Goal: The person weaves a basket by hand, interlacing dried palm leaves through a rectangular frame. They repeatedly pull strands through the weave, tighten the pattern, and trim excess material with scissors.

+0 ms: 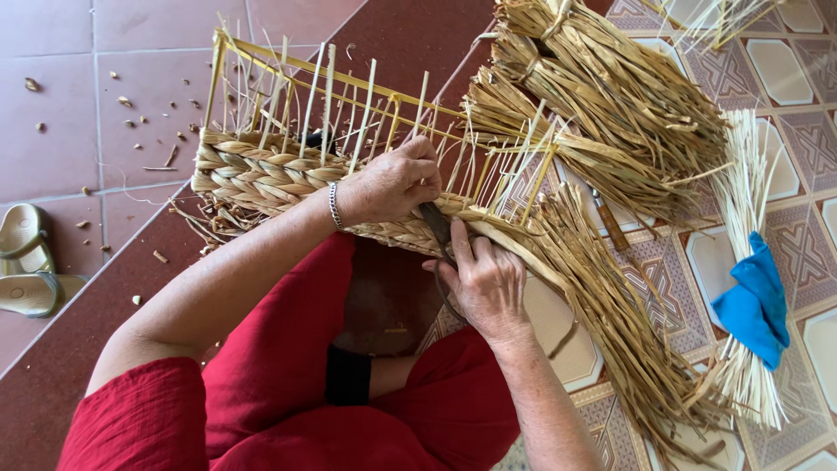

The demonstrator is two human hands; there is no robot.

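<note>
I watch the work from above: a half-woven basket lies on its side across the person's lap, in the upper middle of the frame, with its bare upright stakes pointing up and away. The left hand, a silver bracelet on its wrist, is clenched on the braided edge of the basket and pins it down. The right hand sits just below, its grip closed around a dark metal tool, scissors by the look of them, with the tip pushed in against the weave where the two hands meet.

I judge the step in hand to be working the top braid row between the stakes. The next move calls for the left hand to keep the braid tight while the tool is guided without nicking a stake.

Counting: one basket, one dark tool, two hands at work. At the upper right I make out two tied bundles of dried straw, and a loose sheaf trails towards the lower right. At the right edge stands one paler bundle, wrapped with one blue cloth. Two sandals lie on the red tiled floor at the left, among scattered trimmings
</note>
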